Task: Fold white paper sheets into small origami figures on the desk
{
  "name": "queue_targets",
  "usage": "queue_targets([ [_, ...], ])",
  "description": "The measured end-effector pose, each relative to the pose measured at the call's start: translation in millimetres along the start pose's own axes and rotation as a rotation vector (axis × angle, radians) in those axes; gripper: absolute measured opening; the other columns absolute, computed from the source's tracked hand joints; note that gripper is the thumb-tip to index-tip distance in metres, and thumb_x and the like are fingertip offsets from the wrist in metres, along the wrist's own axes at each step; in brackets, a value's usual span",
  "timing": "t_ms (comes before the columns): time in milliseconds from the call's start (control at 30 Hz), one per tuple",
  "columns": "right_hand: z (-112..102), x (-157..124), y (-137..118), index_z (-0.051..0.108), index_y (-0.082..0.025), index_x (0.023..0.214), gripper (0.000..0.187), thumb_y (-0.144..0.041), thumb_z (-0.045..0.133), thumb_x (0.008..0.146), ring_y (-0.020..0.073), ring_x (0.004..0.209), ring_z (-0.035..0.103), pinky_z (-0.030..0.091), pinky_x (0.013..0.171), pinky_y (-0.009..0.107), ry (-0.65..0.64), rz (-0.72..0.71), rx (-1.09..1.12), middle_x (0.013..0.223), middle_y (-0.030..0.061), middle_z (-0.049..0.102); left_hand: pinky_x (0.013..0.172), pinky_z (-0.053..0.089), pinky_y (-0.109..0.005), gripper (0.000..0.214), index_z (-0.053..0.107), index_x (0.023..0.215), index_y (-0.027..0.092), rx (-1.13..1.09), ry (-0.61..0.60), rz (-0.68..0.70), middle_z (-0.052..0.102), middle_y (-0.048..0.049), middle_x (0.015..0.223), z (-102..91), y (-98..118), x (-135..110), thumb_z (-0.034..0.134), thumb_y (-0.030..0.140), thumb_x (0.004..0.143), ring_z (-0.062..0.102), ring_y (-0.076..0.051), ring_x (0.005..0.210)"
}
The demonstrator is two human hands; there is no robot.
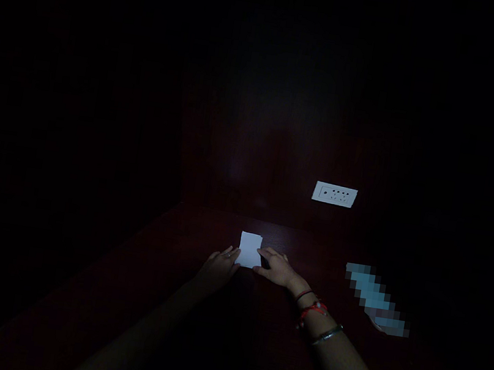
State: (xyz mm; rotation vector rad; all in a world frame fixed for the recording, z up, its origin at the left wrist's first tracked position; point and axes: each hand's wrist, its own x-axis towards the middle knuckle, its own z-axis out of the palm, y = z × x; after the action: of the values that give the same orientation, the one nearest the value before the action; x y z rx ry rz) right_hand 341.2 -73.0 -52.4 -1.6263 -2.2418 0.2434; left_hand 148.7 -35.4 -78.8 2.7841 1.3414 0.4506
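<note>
A small white piece of paper (249, 250) lies on the dark red table, lit more brightly than the things around it. Its top edge looks doubled at the right corner, as if folded or layered. My left hand (220, 266), with a ring on one finger, grips the paper's left edge. At the opposite edge, my right hand (278, 269) holds it between thumb and fingers. Bracelets (315, 309), one of them red cord, circle my right wrist.
A white wall socket (334, 194) sits on the dark red back panel, right of centre. To the right on the table (203, 228) lies a long blue thing (372, 295), blurred into blocks. Deep shadow hides both sides of the view.
</note>
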Motion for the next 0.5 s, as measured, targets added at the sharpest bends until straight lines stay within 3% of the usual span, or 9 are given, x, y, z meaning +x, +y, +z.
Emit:
queue_targets([
  [167,8,17,-10,0.036,-0.026,0.118,0.052,-0.044,0.049,0.071,0.0248,0.107,0.038,0.016,0.088,0.056,-0.004,-0.032,0.040,0.119,0.0070,0.041,0.089,0.029,-0.035,0.038,0.032,0.122,0.019,0.043,0.024,-0.109,0.040,-0.0055,0.124,-9.9,-10,-6,0.032,0.022,0.084,0.029,-0.021,0.117],
  [500,9,19,-11,0.039,-0.027,0.117,0.048,-0.046,0.046,0.073,0.0249,0.109,0.036,0.014,0.087,0.058,0.012,-0.019,0.043,0.120,0.0068,0.041,0.089,0.029,-0.032,0.038,0.033,0.122,0.022,0.042,0.082,-0.149,0.040,-0.0016,0.124,-7.3,-12,-5,0.033,0.025,0.083,0.032,-0.018,0.115],
])
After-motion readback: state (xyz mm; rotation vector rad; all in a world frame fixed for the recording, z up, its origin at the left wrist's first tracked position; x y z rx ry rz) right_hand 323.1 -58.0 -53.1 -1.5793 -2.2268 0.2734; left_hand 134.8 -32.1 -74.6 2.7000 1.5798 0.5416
